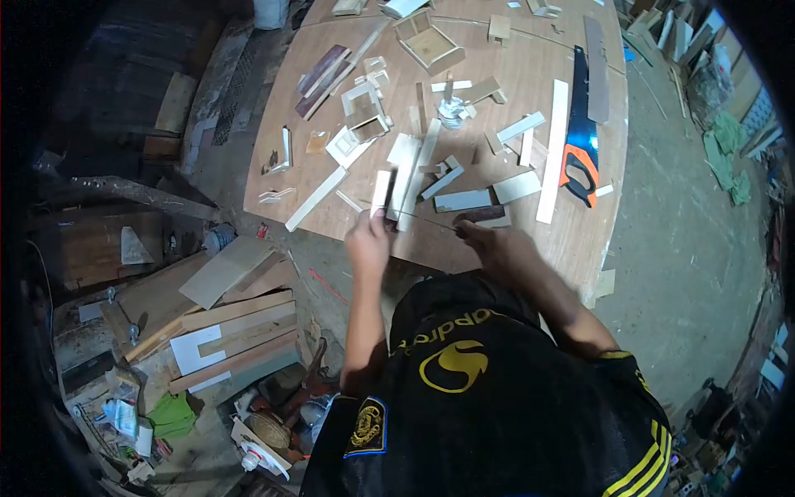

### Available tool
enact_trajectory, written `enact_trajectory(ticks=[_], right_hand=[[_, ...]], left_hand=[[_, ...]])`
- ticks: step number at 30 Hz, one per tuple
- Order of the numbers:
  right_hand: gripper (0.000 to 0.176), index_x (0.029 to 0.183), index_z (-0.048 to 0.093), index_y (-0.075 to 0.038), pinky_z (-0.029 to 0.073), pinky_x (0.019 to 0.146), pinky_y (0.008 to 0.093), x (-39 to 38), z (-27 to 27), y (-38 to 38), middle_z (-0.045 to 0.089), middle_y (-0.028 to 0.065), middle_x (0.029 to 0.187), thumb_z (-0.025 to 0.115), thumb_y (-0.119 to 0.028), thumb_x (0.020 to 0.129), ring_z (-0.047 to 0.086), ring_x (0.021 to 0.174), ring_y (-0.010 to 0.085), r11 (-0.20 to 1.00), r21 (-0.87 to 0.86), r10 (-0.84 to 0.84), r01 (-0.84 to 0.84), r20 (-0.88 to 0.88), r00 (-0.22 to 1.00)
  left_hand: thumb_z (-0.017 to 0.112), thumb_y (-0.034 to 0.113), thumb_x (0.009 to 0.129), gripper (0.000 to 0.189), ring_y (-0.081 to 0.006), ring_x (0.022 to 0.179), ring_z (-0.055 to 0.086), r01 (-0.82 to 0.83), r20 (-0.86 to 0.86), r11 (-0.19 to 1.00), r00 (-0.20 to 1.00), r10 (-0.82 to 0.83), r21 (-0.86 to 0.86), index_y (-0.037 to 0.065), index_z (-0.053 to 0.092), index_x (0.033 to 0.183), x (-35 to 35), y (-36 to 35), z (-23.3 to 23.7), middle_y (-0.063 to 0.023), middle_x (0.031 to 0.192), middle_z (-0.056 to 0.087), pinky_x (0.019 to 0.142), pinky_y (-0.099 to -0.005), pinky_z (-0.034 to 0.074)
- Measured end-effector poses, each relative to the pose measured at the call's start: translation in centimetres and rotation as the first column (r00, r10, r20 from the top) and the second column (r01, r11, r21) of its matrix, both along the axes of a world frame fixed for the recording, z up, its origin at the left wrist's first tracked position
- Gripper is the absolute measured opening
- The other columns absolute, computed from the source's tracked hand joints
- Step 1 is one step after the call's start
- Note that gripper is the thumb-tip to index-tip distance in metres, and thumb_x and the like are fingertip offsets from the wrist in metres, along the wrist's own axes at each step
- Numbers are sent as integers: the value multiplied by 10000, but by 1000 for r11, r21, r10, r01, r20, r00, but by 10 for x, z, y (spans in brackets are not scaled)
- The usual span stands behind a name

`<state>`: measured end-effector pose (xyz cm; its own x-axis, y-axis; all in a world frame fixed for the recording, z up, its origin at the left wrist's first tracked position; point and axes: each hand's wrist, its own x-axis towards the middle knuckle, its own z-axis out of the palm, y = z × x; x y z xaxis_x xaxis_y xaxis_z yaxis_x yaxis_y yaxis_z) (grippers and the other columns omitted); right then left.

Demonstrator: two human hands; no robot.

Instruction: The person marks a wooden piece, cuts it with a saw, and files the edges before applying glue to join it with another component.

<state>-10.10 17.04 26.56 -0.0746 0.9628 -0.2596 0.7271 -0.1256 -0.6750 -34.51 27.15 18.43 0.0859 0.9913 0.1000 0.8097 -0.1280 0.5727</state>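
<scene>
My left hand is closed on a short pale wooden strip, its thumb pressed on the near end at the table's front edge. My right hand is closed around the dark handle of a thin, rod-like tool, whose kind is too small to make out. The tool's slim end points left, toward the strip. Just beyond lie longer pale wooden strips, side by side. A light block and a dark-edged wooden piece lie close to my right hand.
A handsaw with an orange and black handle lies at the right of the wooden table, beside a long pale slat. Small wooden boxes and a white pot stand farther back. Stacked boards cover the floor at left.
</scene>
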Motion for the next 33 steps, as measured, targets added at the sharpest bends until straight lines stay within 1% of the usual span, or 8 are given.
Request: enact_trajectory(ticks=[5,8,11,18,22,25,27,33], right_hand=[[327,1274,637,-142,532,708,482,6,11,-3,711,188,889,579,-226,963,682,795,400,999,26,-43,44,-53,998],[229,1163,645,-132,542,647,500,-7,-22,1,706,173,869,560,-195,959,694,763,383,992,118,-25,36,-93,995],[223,1157,638,-138,535,622,508,-10,-39,8,698,181,831,560,-180,953,690,741,391,992,127,21,-13,-60,998],[248,1193,642,-153,550,654,486,-4,8,-7,717,153,871,553,-227,973,699,778,376,999,35,-21,21,-6,1000],[278,1226,650,-168,548,639,488,-1,10,0,713,169,872,554,-218,971,700,751,370,1000,-4,-12,12,48,999],[280,1225,648,-170,542,620,497,-8,-23,12,707,184,862,547,-213,967,697,724,369,988,153,-11,12,-13,1000],[236,1158,651,-151,540,623,501,-12,-18,10,709,176,861,529,-215,967,698,747,370,998,-40,58,-56,67,996],[231,1165,639,-140,539,646,497,-3,11,-8,701,177,832,544,-205,965,696,771,373,998,60,-26,29,-51,998]], left_hand=[[560,228,979,252,-423,647,644,1,41,999,999,1,-51,9,673,928,1,9,26,-234,692,638,594,-475,493],[590,143,948,156,-460,707,636,273,103,958,954,-281,82,6,660,975,34,-26,31,-265,755,629,611,-484,488],[594,170,953,181,-448,710,638,244,192,960,958,-215,-140,1,652,918,41,-33,22,-263,749,624,615,-480,490],[566,259,991,299,-318,621,662,40,34,999,999,-39,-28,0,684,901,-6,8,16,-174,666,645,608,-410,500],[574,262,987,291,-326,634,666,-16,54,996,998,21,-82,7,684,902,9,0,16,-176,678,651,617,-412,502],[581,249,985,265,-326,638,671,196,33,978,981,-194,-69,18,688,909,28,-33,7,-176,689,659,609,-408,505],[579,241,985,255,-349,629,661,199,153,980,969,-192,-30,25,683,898,22,-23,-1,-187,684,649,599,-420,503],[581,223,971,241,-437,702,648,8,-38,1000,999,-7,12,17,671,884,-14,1,17,-227,709,639,619,-500,493]])
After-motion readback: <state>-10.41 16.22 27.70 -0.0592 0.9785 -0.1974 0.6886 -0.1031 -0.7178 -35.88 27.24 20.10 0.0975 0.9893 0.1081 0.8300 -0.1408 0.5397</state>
